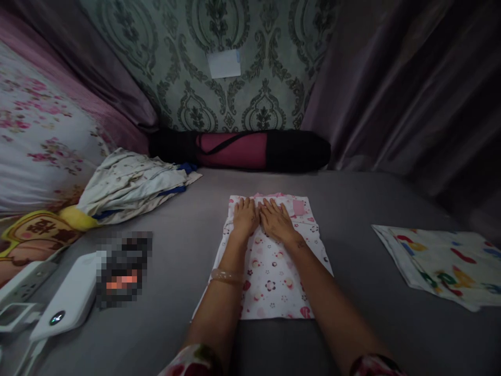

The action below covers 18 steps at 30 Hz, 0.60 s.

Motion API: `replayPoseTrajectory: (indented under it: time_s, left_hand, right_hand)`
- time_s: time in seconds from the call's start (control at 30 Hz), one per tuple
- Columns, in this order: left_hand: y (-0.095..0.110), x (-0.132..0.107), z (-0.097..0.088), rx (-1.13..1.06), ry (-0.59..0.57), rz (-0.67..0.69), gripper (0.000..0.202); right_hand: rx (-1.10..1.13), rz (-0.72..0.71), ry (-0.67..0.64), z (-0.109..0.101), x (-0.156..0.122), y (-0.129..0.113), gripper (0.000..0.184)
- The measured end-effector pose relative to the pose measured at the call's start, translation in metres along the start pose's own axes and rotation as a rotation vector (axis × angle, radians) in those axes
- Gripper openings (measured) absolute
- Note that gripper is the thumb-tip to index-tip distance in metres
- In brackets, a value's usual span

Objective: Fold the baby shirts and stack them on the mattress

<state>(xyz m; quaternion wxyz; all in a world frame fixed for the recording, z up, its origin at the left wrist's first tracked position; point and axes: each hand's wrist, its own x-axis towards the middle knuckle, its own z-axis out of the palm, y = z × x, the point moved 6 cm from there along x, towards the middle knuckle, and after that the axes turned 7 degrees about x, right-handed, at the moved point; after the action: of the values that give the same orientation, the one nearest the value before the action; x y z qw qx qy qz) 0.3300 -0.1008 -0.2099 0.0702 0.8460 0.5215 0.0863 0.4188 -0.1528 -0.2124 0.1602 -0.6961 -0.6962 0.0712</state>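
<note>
A white garment (270, 266) printed with pink and dark flowers lies folded flat on the grey sheet in front of me. Pink trim shows along its far edge, with a pink patch at its far right. My left hand (246, 215) rests flat on the far part of the cloth, fingers stretched forward. Beside it, almost touching, my right hand (275, 219) also lies flat with its fingers spread. Neither hand grips the fabric. What kind of garment it is, I cannot tell for sure.
A folded white cloth with colourful prints (450, 261) lies at right. Crumpled clothes (133, 180) are heaped at left, near a white power bank (70, 297), a power strip (27, 284) and a blurred-out object (123, 269). A black and maroon roll bag (238, 150) lies along the wall.
</note>
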Motion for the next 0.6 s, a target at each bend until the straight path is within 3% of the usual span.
replayPoseTrajectory:
  time_s: [0.27,0.6]
  left_hand:
    - [-0.016,0.000,0.001,0.049,0.088,-0.139,0.061]
    - [-0.024,0.001,0.002,0.054,0.084,-0.229,0.068]
  right_hand:
    - [0.016,0.126,0.043,0.000,-0.001,0.016,0.059]
    - [-0.046,0.280,0.183,-0.008,-0.010,0.035,0.061]
